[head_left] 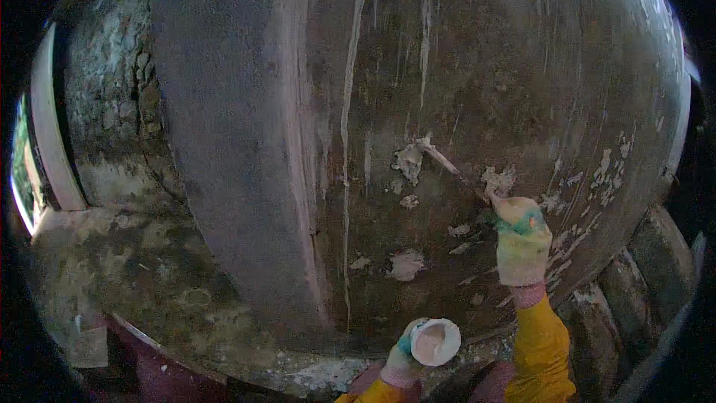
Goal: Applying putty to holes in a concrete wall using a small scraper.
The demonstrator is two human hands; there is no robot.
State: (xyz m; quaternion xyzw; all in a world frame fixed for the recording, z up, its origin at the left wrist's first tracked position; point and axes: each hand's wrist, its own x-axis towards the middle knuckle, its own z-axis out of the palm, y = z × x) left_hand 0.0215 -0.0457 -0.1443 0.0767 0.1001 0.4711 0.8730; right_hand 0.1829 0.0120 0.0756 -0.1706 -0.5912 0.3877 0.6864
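My gloved right hand [523, 239] is closed around a thin, long tool [447, 164] with a pale, paste-coated end; I cannot tell if it is a brush or a spatula. Its tip meets a pale patch [408, 161] on the big curved, brown-grey surface [477, 52] before me. Lower down, my gloved left hand [400, 357] grips a small white cup [453, 337] from its left side. Pinkish-white paste [429, 345] shows inside the cup, whose mouth faces me. Green stains mark the gloves. Another light patch [498, 179] lies just above the right hand.
More pale patches [406, 265] and long vertical drips [349, 97] cover the surface. A smooth grey band [231, 119] runs down its left part. A rough, stained ledge [134, 269] spreads at lower left. Weathered curved blocks [597, 328] stand at lower right.
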